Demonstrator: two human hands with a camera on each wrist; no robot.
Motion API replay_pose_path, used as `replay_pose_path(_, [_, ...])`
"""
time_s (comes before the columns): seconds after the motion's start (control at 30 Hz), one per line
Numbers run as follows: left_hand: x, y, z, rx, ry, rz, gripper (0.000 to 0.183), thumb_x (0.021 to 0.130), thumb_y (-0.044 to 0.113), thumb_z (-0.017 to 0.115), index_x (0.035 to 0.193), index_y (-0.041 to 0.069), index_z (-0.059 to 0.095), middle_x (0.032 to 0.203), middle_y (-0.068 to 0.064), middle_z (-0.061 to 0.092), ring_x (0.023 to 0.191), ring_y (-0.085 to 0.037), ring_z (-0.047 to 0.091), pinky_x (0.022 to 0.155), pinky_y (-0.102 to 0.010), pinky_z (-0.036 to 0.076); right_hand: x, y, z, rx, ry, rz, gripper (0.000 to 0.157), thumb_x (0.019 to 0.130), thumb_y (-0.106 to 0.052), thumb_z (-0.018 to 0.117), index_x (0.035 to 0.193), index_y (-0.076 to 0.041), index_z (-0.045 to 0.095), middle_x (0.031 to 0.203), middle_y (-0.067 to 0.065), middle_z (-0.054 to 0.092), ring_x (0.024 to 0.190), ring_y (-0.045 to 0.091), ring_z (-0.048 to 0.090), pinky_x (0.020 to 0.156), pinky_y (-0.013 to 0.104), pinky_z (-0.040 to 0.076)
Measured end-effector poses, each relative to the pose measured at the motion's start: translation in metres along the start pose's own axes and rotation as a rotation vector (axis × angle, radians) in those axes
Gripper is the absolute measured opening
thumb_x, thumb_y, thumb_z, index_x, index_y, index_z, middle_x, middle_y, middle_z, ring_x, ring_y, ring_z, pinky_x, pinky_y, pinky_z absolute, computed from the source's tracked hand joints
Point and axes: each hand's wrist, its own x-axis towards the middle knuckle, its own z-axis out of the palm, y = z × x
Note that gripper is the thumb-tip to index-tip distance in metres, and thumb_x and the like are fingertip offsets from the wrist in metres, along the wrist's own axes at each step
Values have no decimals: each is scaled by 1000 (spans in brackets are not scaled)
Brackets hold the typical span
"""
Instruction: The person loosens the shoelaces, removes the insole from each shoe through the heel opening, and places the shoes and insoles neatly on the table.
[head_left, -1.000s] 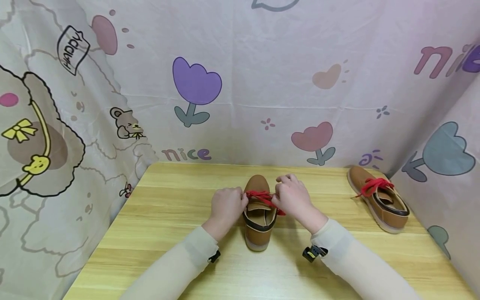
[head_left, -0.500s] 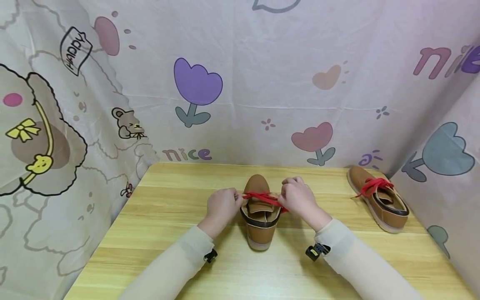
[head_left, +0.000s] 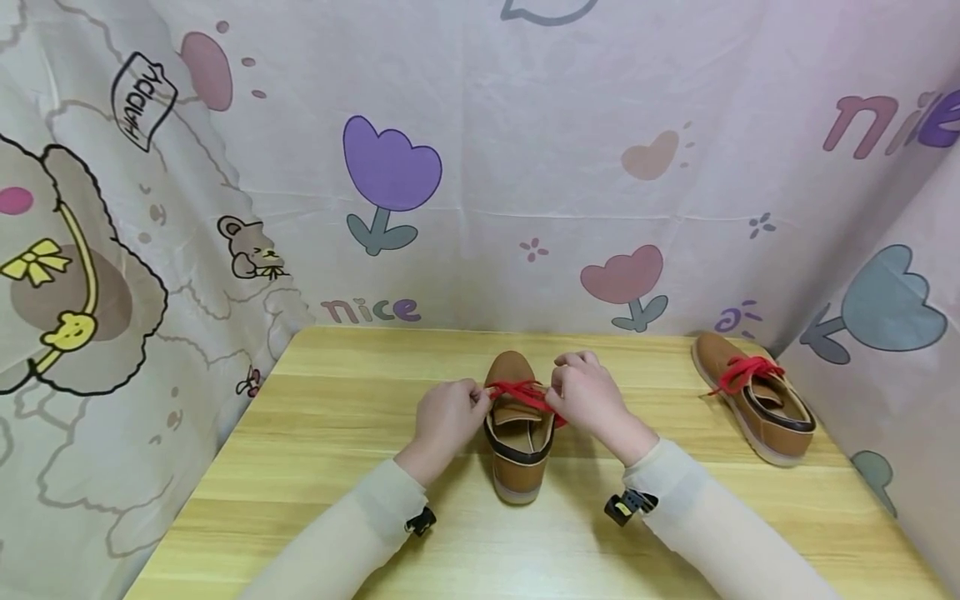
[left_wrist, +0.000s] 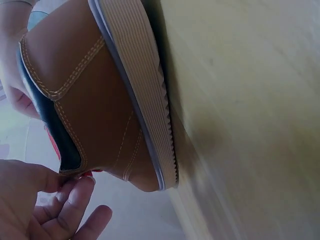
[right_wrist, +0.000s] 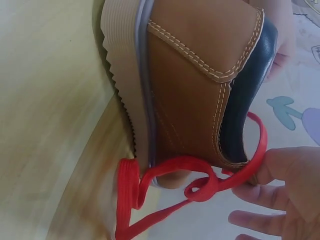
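A brown leather shoe with a dark collar stands upright on the table, its toe pointing away from me. Red lace crosses its front. My left hand pinches the lacing flap on the left side between thumb and fingers; a bit of red shows at a fingertip in the left wrist view. On the other side, thumb and forefinger of my right hand pinch the opposite flap. In the right wrist view, a knotted length of lace hangs loose down the shoe's side, below the right hand.
A matching brown shoe with a red lace bow lies at the back right of the wooden table. Printed curtains hang behind and along both sides.
Half a second ago my hands were farther apart and the shoe's opening was spread wider. Now they have come closer and the opening has narrowed again. The other shoe stays put.
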Motion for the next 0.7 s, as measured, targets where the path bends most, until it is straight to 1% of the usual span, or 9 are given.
replay_pose_path(0.13, [1, 0, 3, -7, 1, 20, 36, 96, 38, 64, 63, 23, 59, 54, 10, 49, 50, -11, 45, 48, -29, 35, -1, -1, -1, 35, 8, 2, 20, 85, -20, 66, 65, -18, 62, 125, 15, 64, 118, 39, 51, 92, 57, 47])
replay_pose_path(0.2, [1, 0, 5, 6, 3, 35, 39, 96, 40, 64, 62, 24, 57, 53, 11, 48, 49, -11, 45, 48, -28, 35, 0, -1, -1, 40, 14, -3, 19, 85, -20, 66, 67, -18, 63, 125, 16, 64, 117, 39, 51, 92, 56, 47])
replay_pose_path(0.43, [1, -1, 10, 93, 53, 130, 47, 97, 42, 61, 55, 24, 49, 49, 12, 43, 47, -11, 43, 49, -29, 34, -1, -4, -1, 51, 34, -18, 20, 87, -21, 69, 68, -19, 63, 122, 15, 65, 114, 38, 53, 92, 54, 48])
replay_pose_path(0.57, [1, -3, 10, 98, 51, 144, 51, 100, 43, 57, 55, 23, 46, 48, 10, 41, 48, -13, 44, 51, -31, 36, -2, -6, -2, 66, 51, -33, 23, 88, -23, 71, 67, -20, 61, 121, 15, 66, 113, 37, 54, 92, 53, 48])
replay_pose_path(0.7, [1, -7, 7, 96, 52, 152, 50, 102, 41, 53, 57, 21, 48, 50, 7, 45, 51, -18, 50, 54, -35, 41, -5, -7, -4, 79, 66, -51, 25, 89, -24, 72, 67, -20, 60, 121, 14, 66, 113, 37, 54, 94, 52, 47])
